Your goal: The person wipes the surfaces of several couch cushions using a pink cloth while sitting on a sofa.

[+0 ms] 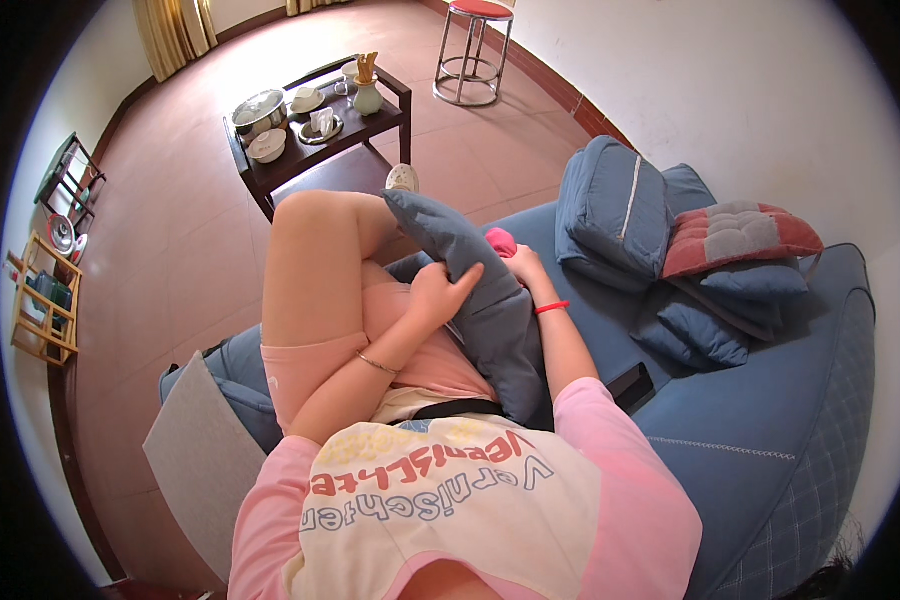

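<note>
A blue-grey cushion (487, 300) stands on edge, tilted, across my lap. My left hand (441, 291) grips its left side, with the thumb lying on the fabric and the fingers curled inward. On the cushion's far right side, my right hand (523, 266) is closed around a bright pink object (502, 242). Only the rounded end of that object shows, so its kind is unclear. The cushion hides part of my right fingers. Beneath are my bent leg (307, 270) and pink shorts (427, 330).
I sit on a blue sofa (720, 420). At right are stacked blue cushions (607, 210), a red-and-grey cushion (742, 232) and a black phone (631, 387). Ahead stand a dark trolley table (322, 154) with dishes and a red-topped stool (480, 10). A grey panel (202, 465) lies left.
</note>
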### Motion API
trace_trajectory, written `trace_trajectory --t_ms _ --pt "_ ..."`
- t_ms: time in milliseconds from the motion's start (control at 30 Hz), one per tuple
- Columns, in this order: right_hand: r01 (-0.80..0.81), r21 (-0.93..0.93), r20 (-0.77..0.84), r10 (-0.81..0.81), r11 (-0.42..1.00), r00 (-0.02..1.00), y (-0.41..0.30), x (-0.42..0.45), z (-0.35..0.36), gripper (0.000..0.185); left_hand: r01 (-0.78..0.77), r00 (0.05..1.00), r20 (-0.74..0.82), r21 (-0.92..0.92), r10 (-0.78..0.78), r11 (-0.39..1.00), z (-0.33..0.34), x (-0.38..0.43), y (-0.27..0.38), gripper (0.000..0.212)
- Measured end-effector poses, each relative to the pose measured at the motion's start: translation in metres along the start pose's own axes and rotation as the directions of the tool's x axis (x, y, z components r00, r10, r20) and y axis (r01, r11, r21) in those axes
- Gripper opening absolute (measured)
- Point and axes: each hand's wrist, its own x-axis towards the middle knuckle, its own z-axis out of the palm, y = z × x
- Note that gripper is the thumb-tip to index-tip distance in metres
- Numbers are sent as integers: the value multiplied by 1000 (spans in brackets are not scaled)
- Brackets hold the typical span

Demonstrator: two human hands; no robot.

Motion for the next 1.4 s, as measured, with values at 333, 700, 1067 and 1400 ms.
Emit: trace_trajectory --t_ms 333,700,1067,1400 --pt "262 162 -352 -192 951 916 -6 -35 14 46 262 917 -99 -583 -387 769 -4 33 -42 62" --pt "774 249 -476 -622 582 621 -117 -103 -15 32 43 974 -195 -353 -119 935 1 26 -36 30" --pt "697 229 -404 -585 679 703 -172 -40 -14 37 28 1000 5 -393 -28 919 -6 19 -27 24" --pt "394 247 -310 -313 885 898 -130 22 -2 45 -71 996 -66 -229 57 971 6 26 -52 30"
